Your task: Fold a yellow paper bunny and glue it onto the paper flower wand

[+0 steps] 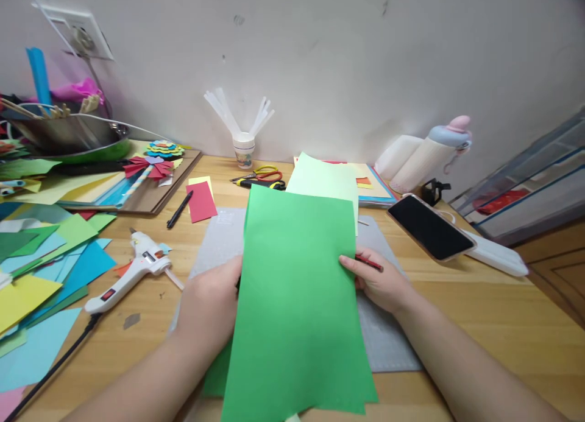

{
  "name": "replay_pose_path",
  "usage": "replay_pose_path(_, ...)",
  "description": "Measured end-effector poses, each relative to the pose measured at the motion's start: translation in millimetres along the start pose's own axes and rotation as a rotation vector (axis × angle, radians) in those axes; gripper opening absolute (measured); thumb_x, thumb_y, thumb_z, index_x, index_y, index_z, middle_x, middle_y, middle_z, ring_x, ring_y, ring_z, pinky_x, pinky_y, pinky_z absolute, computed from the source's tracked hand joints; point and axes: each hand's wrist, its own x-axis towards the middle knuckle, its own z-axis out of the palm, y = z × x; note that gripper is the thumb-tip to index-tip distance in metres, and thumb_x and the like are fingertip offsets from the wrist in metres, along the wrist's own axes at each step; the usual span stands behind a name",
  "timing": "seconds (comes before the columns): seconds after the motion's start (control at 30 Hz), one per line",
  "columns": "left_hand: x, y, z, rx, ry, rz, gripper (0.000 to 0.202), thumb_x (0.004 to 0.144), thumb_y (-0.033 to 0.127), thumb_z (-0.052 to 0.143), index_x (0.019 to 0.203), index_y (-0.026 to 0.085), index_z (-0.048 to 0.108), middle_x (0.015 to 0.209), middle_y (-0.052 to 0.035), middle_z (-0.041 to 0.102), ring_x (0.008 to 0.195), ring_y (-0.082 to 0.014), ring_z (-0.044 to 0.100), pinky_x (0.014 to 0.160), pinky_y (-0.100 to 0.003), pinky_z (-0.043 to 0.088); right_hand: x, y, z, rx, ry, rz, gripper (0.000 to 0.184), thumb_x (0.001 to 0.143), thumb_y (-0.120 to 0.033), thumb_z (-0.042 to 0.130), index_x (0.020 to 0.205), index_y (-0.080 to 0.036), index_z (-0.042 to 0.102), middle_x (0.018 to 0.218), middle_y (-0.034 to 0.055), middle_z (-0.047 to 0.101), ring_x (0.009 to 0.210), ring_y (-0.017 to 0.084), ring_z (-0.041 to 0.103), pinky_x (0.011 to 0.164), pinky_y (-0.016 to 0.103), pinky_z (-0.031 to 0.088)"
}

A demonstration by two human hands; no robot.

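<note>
A large green sheet of paper [301, 300] stands tilted up in front of me, with more green paper [218, 373] showing behind its lower left edge. At its left edge my left hand [212, 297] is closed; the fingertips are hidden behind the sheet, and a small dark thing I cannot make out shows beside them. My right hand [372, 279] pinches the right edge, thumb in front, and also holds a thin dark-red pencil or pen [369, 263]. A pale green sheet [322, 178] rises behind. Underneath lies a grey cutting mat [388, 343].
Loose coloured paper [86, 270] and a white glue gun [148, 254] with its cord lie at left. Pliers [260, 181], a paper cup of white sticks [244, 149] and a black pen [180, 210] are farther back. A phone [429, 227] and a bottle [432, 151] are at right.
</note>
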Motion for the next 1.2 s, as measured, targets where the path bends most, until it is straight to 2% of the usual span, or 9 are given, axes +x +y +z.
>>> replay_pose_path(0.1,2.6,-4.3,-4.8,0.11,0.033,0.014,0.026,0.08,0.043,0.053,0.085,0.024,0.071,0.075,-0.0046,0.072,0.078,-0.0273,0.066,0.067,-0.032,0.044,3.1,-1.1,-3.1,-0.08,0.028,-0.044,0.033,0.079,-0.043,0.075,0.107,-0.024,0.072,0.098,0.0072,0.077,0.075,0.023,0.073,0.064,0.036,0.059)
replay_pose_path(0.17,9.8,-9.6,-8.3,0.132,0.007,0.012,0.037,0.086,0.048,0.044,0.102,0.027,0.069,0.082,-0.0022,0.074,0.078,-0.0238,0.068,0.066,-0.029,0.046,4.6,-4.3,-9.6,-0.134,0.081,-0.096,0.034,0.078,-0.044,0.075,0.105,-0.024,0.072,0.099,0.007,0.077,0.079,0.023,0.072,0.069,0.036,0.058)
replay_pose_path(0.27,22.3,-20.8,-12.4,0.202,-0.013,-0.03,0.058,0.087,0.05,0.044,0.139,0.025,0.049,0.09,-0.003,0.077,0.081,-0.0242,0.071,0.066,-0.029,0.05,3.6,-14.8,-28.1,-0.218,0.222,-0.187,0.033,0.074,-0.042,0.078,0.101,-0.022,0.074,0.1,0.0069,0.077,0.086,0.025,0.071,0.074,0.036,0.057)
replay_pose_path(0.37,27.3,-29.0,-12.5,0.346,-0.021,-0.069,0.073,0.086,0.043,0.046,0.153,0.02,0.028,0.091,-0.0099,0.077,0.083,-0.0329,0.072,0.068,-0.037,0.05,3.5,-33.3,-54.2,-0.257,0.395,-0.283,0.034,0.073,-0.042,0.078,0.102,-0.025,0.073,0.1,0.0061,0.076,0.086,0.026,0.07,0.073,0.038,0.057)
replay_pose_path(0.53,21.6,-27.4,-7.6,0.484,-0.132,-0.005,0.044,0.089,0.03,0.038,0.123,0.032,0.067,0.116,-0.0064,0.074,0.105,-0.0336,0.069,0.082,-0.043,0.051,43.5,-73.9,-91.4,-0.257,0.601,-0.361,0.026,0.077,-0.041,0.074,0.098,-0.026,0.071,0.091,0.0074,0.074,0.084,0.029,0.069,0.07,0.043,0.058)
replay_pose_path(0.67,20.4,-27.1,-7.3,0.518,-0.169,0.018,0.045,0.091,0.03,0.035,0.122,0.029,0.068,0.123,-0.0047,0.072,0.111,-0.0311,0.067,0.09,-0.044,0.05,112.6,-101.4,-100.8,-0.286,0.649,-0.285,0.031,0.094,-0.036,0.06,0.118,-0.017,0.061,0.115,0.0088,0.065,0.096,0.021,0.065,0.08,0.041,0.057)
replay_pose_path(0.83,20.8,-27.3,-7.7,0.523,-0.178,0.017,0.044,0.092,0.029,0.035,0.122,0.028,0.067,0.122,-0.0048,0.072,0.11,-0.0297,0.067,0.089,-0.042,0.051,178.6,-115.4,-100.8,-0.386,0.642,-0.238,0.033,0.095,-0.034,0.059,0.124,-0.018,0.058,0.125,0.0098,0.06,0.104,0.023,0.063,0.086,0.044,0.055)
replay_pose_path(1.03,19.2,-23.0,-6.6,0.523,-0.159,0.013,0.041,0.092,0.027,0.037,0.12,0.028,0.067,0.121,-0.005,0.072,0.107,-0.0299,0.069,0.086,-0.041,0.052,209.7,-117.2,-102.9,-0.588,0.673,-0.216,0.034,0.095,-0.034,0.06,0.125,-0.017,0.058,0.125,0.0097,0.06,0.104,0.023,0.063,0.086,0.044,0.055)
replay_pose_path(1.2,18.2,-22.5,-7.1,0.526,-0.166,0.013,0.041,0.092,0.025,0.037,0.121,0.027,0.066,0.121,-0.0058,0.072,0.108,-0.0307,0.068,0.087,-0.043,0.052,204.4,-112.1,-103.6,-0.779,0.763,-0.217,0.033,0.095,-0.033,0.06,0.124,-0.018,0.058,0.126,0.0098,0.06,0.105,0.023,0.062,0.088,0.044,0.054)
